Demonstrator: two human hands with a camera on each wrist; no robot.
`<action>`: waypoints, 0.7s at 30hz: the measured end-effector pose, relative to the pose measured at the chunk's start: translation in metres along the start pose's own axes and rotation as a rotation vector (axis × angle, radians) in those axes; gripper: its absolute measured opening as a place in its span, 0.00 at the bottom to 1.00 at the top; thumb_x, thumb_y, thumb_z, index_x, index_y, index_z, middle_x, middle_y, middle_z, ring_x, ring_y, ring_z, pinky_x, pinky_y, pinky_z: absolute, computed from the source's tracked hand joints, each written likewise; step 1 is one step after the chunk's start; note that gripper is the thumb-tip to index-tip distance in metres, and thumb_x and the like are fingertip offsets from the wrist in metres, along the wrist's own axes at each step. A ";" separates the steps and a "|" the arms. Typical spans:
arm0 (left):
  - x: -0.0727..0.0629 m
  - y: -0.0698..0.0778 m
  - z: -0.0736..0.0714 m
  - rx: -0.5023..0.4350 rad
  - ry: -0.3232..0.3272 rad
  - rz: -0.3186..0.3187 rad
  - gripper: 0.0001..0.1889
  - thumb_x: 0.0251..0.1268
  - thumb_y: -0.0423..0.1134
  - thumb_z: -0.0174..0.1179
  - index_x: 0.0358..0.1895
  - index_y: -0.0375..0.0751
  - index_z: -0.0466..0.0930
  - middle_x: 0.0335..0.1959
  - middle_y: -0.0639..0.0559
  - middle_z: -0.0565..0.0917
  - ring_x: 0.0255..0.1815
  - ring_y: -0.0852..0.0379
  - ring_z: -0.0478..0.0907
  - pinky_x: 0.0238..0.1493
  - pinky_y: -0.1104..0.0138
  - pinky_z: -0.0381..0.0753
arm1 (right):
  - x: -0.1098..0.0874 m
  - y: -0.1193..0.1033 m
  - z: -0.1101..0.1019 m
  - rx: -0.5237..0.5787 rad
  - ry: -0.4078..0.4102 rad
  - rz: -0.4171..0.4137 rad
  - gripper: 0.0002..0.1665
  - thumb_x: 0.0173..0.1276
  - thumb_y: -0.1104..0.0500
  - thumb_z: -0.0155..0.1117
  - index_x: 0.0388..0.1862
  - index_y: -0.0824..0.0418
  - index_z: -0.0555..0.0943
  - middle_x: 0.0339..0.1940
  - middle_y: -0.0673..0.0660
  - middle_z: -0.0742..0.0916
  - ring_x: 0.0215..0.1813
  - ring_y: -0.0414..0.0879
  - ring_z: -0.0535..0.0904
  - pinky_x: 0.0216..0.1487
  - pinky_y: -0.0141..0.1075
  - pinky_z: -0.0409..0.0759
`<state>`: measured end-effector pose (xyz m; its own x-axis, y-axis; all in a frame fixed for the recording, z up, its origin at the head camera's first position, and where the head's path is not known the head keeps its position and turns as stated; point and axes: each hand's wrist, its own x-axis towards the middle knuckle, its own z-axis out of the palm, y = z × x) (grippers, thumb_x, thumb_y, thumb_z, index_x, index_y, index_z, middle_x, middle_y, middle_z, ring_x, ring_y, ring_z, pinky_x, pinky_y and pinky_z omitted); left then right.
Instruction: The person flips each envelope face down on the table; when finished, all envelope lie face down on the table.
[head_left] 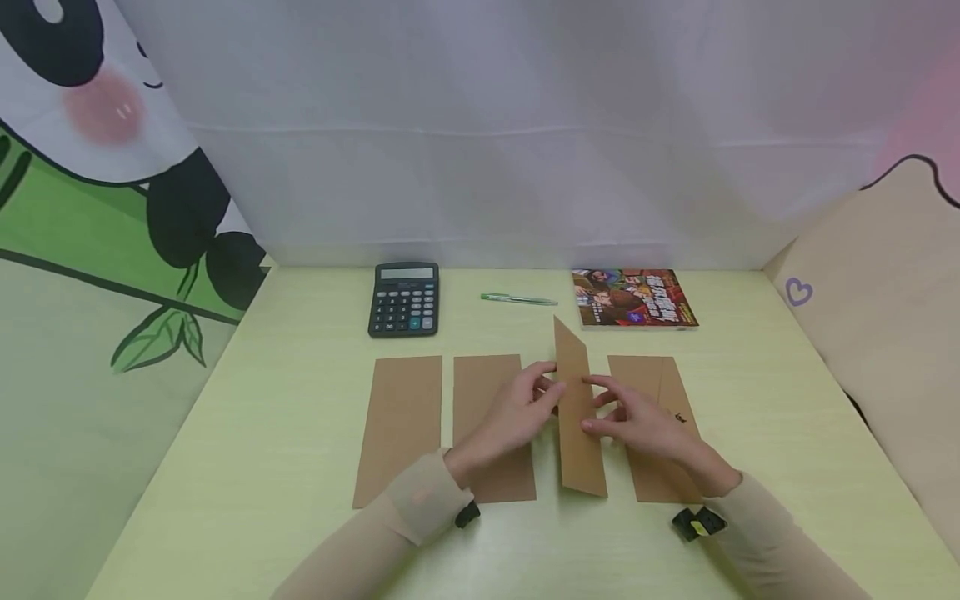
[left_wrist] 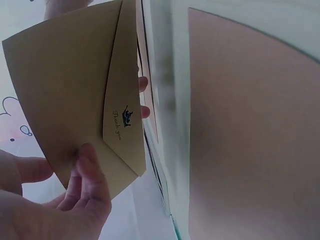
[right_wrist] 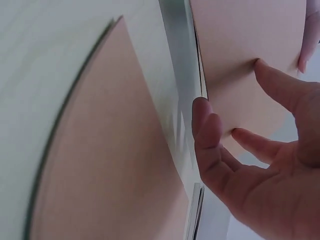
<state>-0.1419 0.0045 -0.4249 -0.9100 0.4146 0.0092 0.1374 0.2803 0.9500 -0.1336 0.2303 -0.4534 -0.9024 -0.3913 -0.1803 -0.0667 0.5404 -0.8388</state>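
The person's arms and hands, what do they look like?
The person wears long beige sleeves. The left hand and right hand wear no gloves. A small black piece sits by each sleeve; the right one has a yellow patch.

Head view looks down over the desk (head_left: 285, 400); close left and right wrist views share the held envelope (head_left: 579, 442), from its eight and four o'clock.

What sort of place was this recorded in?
Probably a staged desk space: a pale tabletop, a creased white backdrop behind it, and a calculator on top.
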 end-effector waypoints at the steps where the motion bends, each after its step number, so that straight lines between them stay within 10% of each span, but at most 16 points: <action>1: 0.000 -0.001 0.000 0.003 0.021 0.010 0.21 0.71 0.41 0.55 0.62 0.35 0.70 0.34 0.54 0.81 0.31 0.56 0.79 0.27 0.66 0.78 | 0.000 0.000 0.000 -0.010 0.003 0.003 0.43 0.61 0.46 0.69 0.72 0.53 0.63 0.52 0.62 0.78 0.39 0.49 0.80 0.36 0.41 0.78; 10: -0.002 -0.005 -0.002 0.083 0.161 0.045 0.18 0.61 0.38 0.66 0.53 0.36 0.78 0.25 0.58 0.83 0.23 0.62 0.78 0.23 0.67 0.78 | -0.001 0.000 0.001 -0.089 0.014 0.008 0.44 0.59 0.46 0.71 0.71 0.54 0.64 0.49 0.59 0.79 0.33 0.46 0.78 0.33 0.40 0.76; 21: -0.004 -0.009 -0.008 0.216 0.107 0.006 0.21 0.57 0.33 0.66 0.55 0.30 0.77 0.25 0.56 0.84 0.23 0.66 0.79 0.26 0.71 0.78 | 0.000 0.000 0.000 -0.218 0.060 0.009 0.46 0.54 0.47 0.75 0.69 0.59 0.67 0.47 0.59 0.81 0.32 0.43 0.77 0.33 0.38 0.76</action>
<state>-0.1430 -0.0066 -0.4315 -0.9437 0.3257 0.0583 0.2125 0.4614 0.8613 -0.1339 0.2301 -0.4532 -0.9266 -0.3442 -0.1513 -0.1428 0.6944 -0.7053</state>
